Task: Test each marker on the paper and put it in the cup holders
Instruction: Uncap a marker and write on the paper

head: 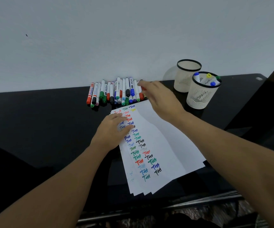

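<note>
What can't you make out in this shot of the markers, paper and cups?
- Head view: whether the right hand grips a marker; its back hides the fingertips at the marker row.
- Writing under the left hand on the paper.
- Contents of the far cup; its wall blocks them.
- Marker labels: too small.

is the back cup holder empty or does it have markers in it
Looks empty: the back cup holder shows only bare inner wall, though its bottom is hidden. The front cup holder holds several markers.

black table [42,112] against the wall. paper stack [162,145] sits mid-table, marker pile [116,92] just behind it, two mesh cup holders [202,94] off to its back right.
</note>
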The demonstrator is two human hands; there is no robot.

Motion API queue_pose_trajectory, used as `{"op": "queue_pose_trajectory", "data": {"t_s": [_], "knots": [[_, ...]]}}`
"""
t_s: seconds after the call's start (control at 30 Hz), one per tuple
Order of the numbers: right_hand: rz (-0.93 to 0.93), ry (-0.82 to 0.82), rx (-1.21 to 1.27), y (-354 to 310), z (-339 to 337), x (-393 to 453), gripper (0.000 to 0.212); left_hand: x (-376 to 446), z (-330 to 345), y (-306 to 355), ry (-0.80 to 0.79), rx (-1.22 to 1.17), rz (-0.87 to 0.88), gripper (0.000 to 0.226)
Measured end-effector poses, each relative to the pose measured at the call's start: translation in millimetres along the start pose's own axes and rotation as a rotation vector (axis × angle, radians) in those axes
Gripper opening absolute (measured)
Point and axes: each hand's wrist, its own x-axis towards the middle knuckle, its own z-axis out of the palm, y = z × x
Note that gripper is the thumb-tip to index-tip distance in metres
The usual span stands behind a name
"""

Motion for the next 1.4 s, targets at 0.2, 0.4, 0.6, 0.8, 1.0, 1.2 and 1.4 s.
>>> {"op": "queue_pose_trajectory", "data": {"t_s": [0.2, 0.4, 0.6, 0.8, 1.0, 1.2, 1.4], "knots": [[0.159, -0.289, -0.104, -4.3, 5.9, -11.1, 0.047, -4.8, -1.1, 2.5, 0.066, -0.014, 0.037, 0.056], [0.123, -0.447, -0.206, -7.0, 13.2, -19.4, 0.04, -6.8, -1.6, 2.2, 0.103, -0.007, 0.056, 0.057], [0.136, -0.537, -0.177, -13.0, 24.0, -20.8, 0.037, -8.5, -1.0, 3.4, 0.14, 0.016, 0.102, 0.055], [0.011, -0.519, -0.399, -19.7, 23.8, -19.7, 0.047, -10.6, -1.6, 5.2, 0.166, 0.019, 0.149, 0.049], [0.014, -0.491, -0.392, -22.1, 29.5, -22.6, 0.04, -10.4, 0.0, 1.4, 0.209, 0.037, 0.233, 0.037], [-0.014, -0.539, -0.371, -22.5, 24.8, -20.8, 0.036, -10.1, 1.3, 0.0, 0.203, 0.043, 0.26, 0.036], [-0.034, -0.503, -0.451, -25.6, 23.9, -21.1, 0.04, -8.0, 3.3, -4.6, 0.203, 0.062, 0.325, 0.032]]}}
